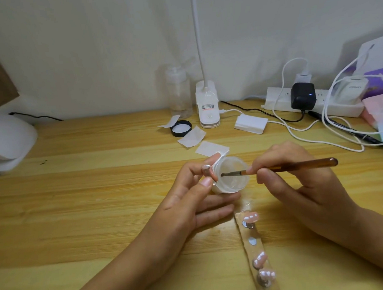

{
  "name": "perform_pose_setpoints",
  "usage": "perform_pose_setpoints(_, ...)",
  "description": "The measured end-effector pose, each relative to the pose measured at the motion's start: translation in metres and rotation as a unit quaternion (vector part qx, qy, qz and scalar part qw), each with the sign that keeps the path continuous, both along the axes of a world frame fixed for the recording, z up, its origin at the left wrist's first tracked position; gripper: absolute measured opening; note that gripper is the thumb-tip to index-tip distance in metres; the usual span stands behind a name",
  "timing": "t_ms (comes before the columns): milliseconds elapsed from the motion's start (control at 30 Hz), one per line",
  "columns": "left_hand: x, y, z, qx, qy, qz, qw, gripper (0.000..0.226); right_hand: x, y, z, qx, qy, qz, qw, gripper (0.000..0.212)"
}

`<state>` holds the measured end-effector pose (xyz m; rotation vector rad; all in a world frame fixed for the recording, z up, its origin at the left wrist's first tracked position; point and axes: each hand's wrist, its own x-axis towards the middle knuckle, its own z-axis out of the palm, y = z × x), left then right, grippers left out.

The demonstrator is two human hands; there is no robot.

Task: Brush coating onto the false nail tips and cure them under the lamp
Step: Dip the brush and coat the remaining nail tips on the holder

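Nearest the edge of the wooden desk [78, 193], a clear strip [255, 247] lies lengthways with pink false nail tips [260, 259] stuck along it. Just beyond it the left hand [188, 204] curls its fingers round a small clear jar [232, 178], tipped toward the right. The right hand [301, 179] pinches an amber-handled brush [296, 164], its bristles inside the jar's mouth. Further back lie a black lid [181, 128] and white wipes [192, 137], then a clip lamp [207, 104] and a power strip [316, 104] by the wall. The white curing lamp [8, 137] sits far left.
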<state>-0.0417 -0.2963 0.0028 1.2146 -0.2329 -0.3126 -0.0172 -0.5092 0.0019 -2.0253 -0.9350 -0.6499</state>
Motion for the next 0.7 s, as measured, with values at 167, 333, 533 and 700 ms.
perform_pose_setpoints(167,-0.0011,0.0006,-0.0001,-0.009,0.002,-0.007,1.0,0.006,0.0001,0.0005,0.0009,0.01,0.016,0.007,1.0,0.013)
perform_pose_setpoints(333,0.0012,0.0022,0.0006,-0.044,0.04,-0.005,0.998,0.018,-0.0019,-0.0011,0.0037,0.126,0.067,0.014,0.99,0.014)
perform_pose_setpoints(533,0.0047,0.005,0.0034,-0.059,0.081,-0.011,0.995,0.014,0.0016,-0.0034,0.0081,0.215,0.131,0.002,0.968,0.017)
perform_pose_setpoints(700,0.0063,0.0063,0.004,-0.064,0.093,-0.013,0.994,0.009,0.0057,-0.0052,0.0082,0.27,0.155,-0.02,0.95,0.015)
